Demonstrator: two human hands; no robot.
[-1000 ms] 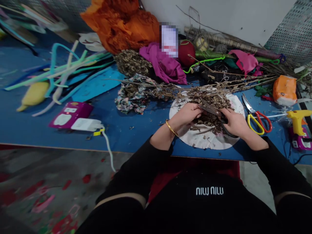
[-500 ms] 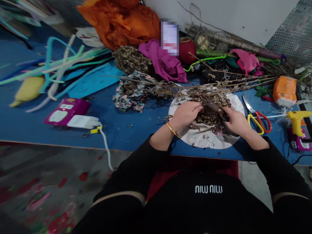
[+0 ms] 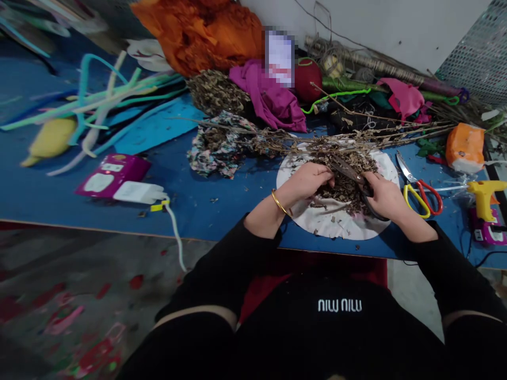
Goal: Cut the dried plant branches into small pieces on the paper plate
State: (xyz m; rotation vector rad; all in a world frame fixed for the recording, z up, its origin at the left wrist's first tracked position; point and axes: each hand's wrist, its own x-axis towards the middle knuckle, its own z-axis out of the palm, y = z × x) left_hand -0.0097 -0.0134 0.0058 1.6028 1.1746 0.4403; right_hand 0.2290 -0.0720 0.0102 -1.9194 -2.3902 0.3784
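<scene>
A round white cloth (image 3: 358, 230) lies near the table's front edge, with a heap of dry brown leaves (image 3: 348, 196) on it. My right hand (image 3: 382, 195) is closed round the handles of dark scissors (image 3: 346, 169), whose blades point left over the heap. Just left of the blades, my left hand (image 3: 309, 182) has its fingers pinched together among the leaves. What those fingers hold is too small to make out. Long dry stems (image 3: 376, 140) with withered leaves lie across the cloth's far edge.
To the right lie scissors with red and yellow handles (image 3: 425, 198), a yellow glue gun (image 3: 485, 198) and an orange packet (image 3: 465, 148). Leftward are a patterned cloth bundle (image 3: 219, 150), a purple power strip (image 3: 113, 177) and foam-like strips (image 3: 119, 100). Orange fabric (image 3: 202, 37) is piled behind.
The whole view has shifted slightly, so table items appear a little further right. Both hands and the dark scissors keep nearly the same place over the leaves.
</scene>
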